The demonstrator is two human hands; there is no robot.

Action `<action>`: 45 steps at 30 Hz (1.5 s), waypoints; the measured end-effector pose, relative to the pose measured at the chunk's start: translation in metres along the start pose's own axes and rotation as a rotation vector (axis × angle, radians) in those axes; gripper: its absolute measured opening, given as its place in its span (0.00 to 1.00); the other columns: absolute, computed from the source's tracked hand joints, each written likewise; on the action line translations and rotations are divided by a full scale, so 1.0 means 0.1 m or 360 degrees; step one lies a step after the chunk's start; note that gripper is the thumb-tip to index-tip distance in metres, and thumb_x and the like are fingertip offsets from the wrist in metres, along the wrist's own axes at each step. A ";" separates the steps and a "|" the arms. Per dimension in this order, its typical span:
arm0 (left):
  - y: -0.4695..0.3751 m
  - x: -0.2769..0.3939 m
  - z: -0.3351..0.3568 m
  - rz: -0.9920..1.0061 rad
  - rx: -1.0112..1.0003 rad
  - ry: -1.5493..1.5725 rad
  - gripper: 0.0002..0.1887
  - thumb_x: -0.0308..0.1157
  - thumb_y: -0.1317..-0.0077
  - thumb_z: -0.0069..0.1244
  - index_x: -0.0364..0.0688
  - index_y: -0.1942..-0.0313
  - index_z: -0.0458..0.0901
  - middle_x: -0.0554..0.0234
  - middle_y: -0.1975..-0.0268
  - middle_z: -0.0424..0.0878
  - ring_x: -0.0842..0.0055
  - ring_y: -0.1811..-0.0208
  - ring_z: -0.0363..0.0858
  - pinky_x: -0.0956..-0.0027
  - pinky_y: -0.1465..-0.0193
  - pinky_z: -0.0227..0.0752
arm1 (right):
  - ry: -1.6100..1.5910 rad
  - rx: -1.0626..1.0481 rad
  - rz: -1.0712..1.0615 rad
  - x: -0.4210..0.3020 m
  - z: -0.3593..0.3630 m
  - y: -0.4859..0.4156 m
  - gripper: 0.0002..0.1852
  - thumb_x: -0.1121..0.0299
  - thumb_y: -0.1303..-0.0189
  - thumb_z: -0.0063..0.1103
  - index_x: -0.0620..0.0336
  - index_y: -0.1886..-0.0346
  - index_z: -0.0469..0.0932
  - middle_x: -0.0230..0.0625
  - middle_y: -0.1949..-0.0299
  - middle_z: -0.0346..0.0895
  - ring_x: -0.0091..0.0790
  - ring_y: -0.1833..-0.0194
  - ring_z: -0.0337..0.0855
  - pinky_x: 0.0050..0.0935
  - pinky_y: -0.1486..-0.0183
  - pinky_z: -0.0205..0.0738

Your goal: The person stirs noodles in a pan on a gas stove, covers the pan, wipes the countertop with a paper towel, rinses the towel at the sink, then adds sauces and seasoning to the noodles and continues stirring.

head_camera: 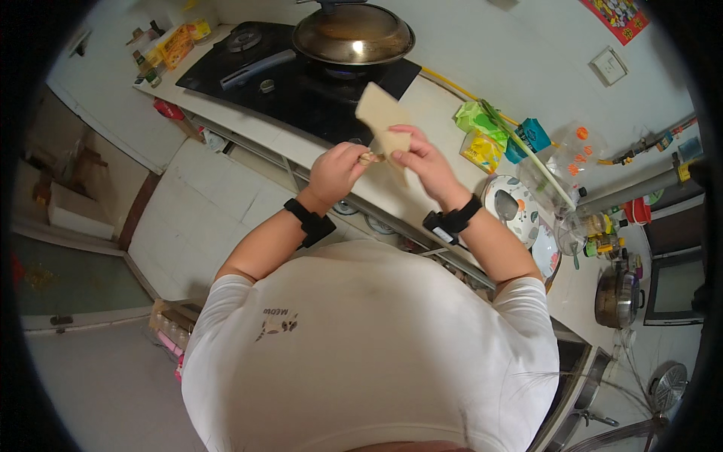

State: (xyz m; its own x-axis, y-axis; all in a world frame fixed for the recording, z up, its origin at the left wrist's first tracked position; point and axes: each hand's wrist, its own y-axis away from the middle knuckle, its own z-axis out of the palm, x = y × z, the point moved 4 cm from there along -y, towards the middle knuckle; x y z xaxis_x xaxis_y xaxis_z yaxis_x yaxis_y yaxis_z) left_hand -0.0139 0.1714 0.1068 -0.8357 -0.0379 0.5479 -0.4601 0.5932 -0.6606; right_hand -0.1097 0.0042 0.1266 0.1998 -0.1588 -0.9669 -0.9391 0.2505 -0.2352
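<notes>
My left hand point(338, 171) pinches a small light-brown piece point(368, 157) between thumb and fingertips; its exact kind is too small to tell. Between the thumb and fingers of my right hand point(429, 168) is a creased beige sheet point(384, 108), perhaps paper or thin cloth. The sheet stands up beyond the fingers, and its lower edge hangs beside the small piece. Both hands are close together above the front of the white countertop point(421, 101), near the corner of a black glass gas hob point(305, 93). A lidded wok point(355, 35) sits on the hob, with a bluish glow beneath it.
Green and yellow packets point(483, 138) and a long green onion point(531, 152) lie right of the hob. Further right are a patterned plate point(522, 198) with a ladle-like utensil, several bottles point(604, 243) and a steel pot point(615, 296). Boxes and jars point(169, 48) stand at the left end.
</notes>
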 end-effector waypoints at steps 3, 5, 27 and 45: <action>0.00 0.05 -0.04 0.0113 0.0023 -0.0002 0.09 0.29 0.41 0.54 0.41 0.60 0.79 0.55 0.64 0.81 0.54 0.64 0.79 0.57 0.63 0.74 | -0.0481 0.0024 -0.0038 0.03 0.43 0.00 0.09 0.64 0.29 0.52 0.59 0.59 0.76 0.26 0.59 0.73 0.21 0.58 0.72 0.21 0.53 0.67; 0.02 0.08 -0.07 0.0234 0.0100 0.0026 0.09 0.28 0.41 0.52 0.40 0.60 0.79 0.53 0.64 0.80 0.52 0.64 0.79 0.56 0.63 0.74 | -0.0805 0.0184 0.0231 0.21 0.64 -0.03 0.10 0.63 0.27 0.51 0.59 0.62 0.73 0.26 0.58 0.71 0.20 0.59 0.71 0.21 0.55 0.67; 0.02 0.09 -0.62 0.0300 0.0084 -0.0558 0.27 0.49 0.35 0.47 0.44 0.41 0.78 0.52 0.42 0.75 0.52 0.40 0.70 0.46 0.34 0.57 | -0.2023 -0.0562 0.0724 -0.01 1.38 -0.24 0.37 0.35 0.29 0.30 0.57 0.36 0.68 0.36 0.34 0.69 0.36 0.35 0.69 0.36 0.30 0.57; -0.13 -1.32 -1.67 -0.0203 0.0549 -0.0772 0.12 0.36 0.32 0.47 0.39 0.70 0.81 0.52 0.71 0.80 0.53 0.69 0.79 0.59 0.67 0.73 | 0.0772 -0.0381 0.0051 -0.61 -0.31 -2.15 0.19 0.60 0.34 0.61 0.64 0.47 0.78 0.37 0.52 0.83 0.28 0.50 0.81 0.27 0.46 0.75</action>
State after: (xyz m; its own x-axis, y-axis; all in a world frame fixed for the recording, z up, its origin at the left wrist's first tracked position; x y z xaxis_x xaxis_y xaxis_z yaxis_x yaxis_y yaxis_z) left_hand 0.1522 0.3028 0.1284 -0.7716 -0.5019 0.3909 -0.5685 0.2681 -0.7778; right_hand 0.0715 -0.0695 0.2394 0.0712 -0.5914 -0.8032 -0.9914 0.0471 -0.1225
